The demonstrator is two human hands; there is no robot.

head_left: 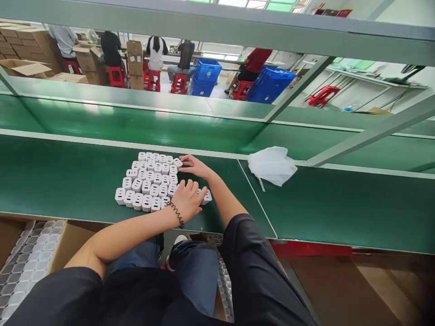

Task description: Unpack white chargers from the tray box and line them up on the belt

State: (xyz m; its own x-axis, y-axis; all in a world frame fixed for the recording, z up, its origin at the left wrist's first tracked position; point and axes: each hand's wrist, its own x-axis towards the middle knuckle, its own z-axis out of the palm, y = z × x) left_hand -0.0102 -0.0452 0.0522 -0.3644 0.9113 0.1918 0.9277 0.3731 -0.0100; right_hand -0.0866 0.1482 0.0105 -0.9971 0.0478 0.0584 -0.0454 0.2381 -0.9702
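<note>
Several rows of white USB charger blocks (146, 186), slotted ends up, stand close together on the green worktop (61, 174). My left hand (186, 200) reaches across the right end of the front rows. Its curved fingers and thumb are around a few chargers, partly hidden below it; one charger (206, 197) shows beyond its fingertips. At the back right corner of the group, my right hand (196, 166) has its fingers apart, and the fingertips touch the side of a slightly turned charger (177, 162).
A crumpled white plastic bag (273, 165) lies on the worktop to the right. Below left, an open carton (73, 244) holds divided clear trays (32, 256). Grey frame bars (288, 88) cross ahead. Beyond are seated people, red stools (116, 76) and blue crates (205, 77).
</note>
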